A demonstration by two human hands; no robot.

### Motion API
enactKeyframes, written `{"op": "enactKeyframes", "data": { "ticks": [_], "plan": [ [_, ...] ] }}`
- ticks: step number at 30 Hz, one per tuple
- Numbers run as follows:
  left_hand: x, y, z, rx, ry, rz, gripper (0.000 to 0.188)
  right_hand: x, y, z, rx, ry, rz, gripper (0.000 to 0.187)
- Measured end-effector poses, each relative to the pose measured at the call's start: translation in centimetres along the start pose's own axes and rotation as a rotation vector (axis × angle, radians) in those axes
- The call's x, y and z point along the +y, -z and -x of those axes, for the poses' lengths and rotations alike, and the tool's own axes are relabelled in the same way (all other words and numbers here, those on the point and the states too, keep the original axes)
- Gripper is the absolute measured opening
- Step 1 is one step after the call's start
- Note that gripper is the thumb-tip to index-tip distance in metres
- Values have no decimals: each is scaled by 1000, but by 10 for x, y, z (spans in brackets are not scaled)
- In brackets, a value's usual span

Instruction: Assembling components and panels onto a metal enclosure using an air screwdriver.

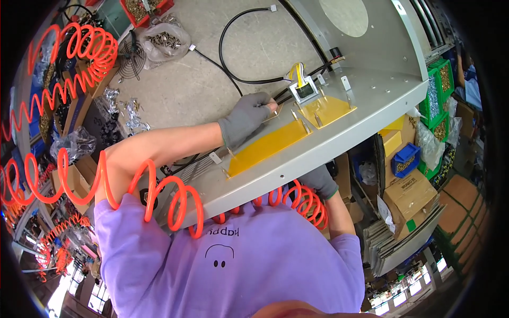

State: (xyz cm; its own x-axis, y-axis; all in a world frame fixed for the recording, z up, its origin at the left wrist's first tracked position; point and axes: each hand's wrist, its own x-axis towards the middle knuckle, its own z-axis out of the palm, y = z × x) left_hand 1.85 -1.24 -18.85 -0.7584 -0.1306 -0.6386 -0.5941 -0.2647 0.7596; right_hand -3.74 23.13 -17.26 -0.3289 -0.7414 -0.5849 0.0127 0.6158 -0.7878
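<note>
My left hand (245, 119), in a grey glove with bare fingertips, reaches over a grey sheet-metal chassis (249, 185). Its thumb and forefinger are pinched at a small thing too tiny to name, close to the far edge of a long yellow sheet (268, 148). Metal standoffs (306, 126) rise by this sheet and by a second yellow sheet (331, 111). Beyond the fingertips sits a white-framed socket (304, 91) with yellow wires. My right hand (318, 183), gloved too, is at the chassis's near side; the metal lip hides its fingers.
Black cables (225, 47) lie across the grey surface. Coiled red air hose (180, 204) hangs over my left arm and past the near lip. A bag of screws (164, 41) and loose hardware (132, 116) lie at the left. Green bins (439, 87) and cardboard boxes (411, 196) stand right.
</note>
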Motion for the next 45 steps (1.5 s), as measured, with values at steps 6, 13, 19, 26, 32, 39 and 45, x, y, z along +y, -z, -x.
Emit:
{"op": "enactKeyframes", "data": {
  "ticks": [6,13,19,26,32,39,45],
  "plan": [
    [12,4,1,33,139,-17,30,9,-6,0,84,49,-163,57],
    [31,7,2,-35,-196,-344,32,-4,-2,-1,85,22,-53,60],
    [82,42,34,-79,-32,363,33,10,-6,17,78,22,60,57],
    [116,56,91,-257,-242,391,32,-23,-24,74,-93,-295,-855,43],
    [142,15,154,-342,-308,330,20,-77,-46,127,-43,-101,-1071,58],
    [92,-27,216,-452,-7,237,21,-86,-60,150,-81,-13,-982,59],
    [34,-57,209,-208,57,544,25,-64,-55,134,-35,33,-792,52]
  ]
}}
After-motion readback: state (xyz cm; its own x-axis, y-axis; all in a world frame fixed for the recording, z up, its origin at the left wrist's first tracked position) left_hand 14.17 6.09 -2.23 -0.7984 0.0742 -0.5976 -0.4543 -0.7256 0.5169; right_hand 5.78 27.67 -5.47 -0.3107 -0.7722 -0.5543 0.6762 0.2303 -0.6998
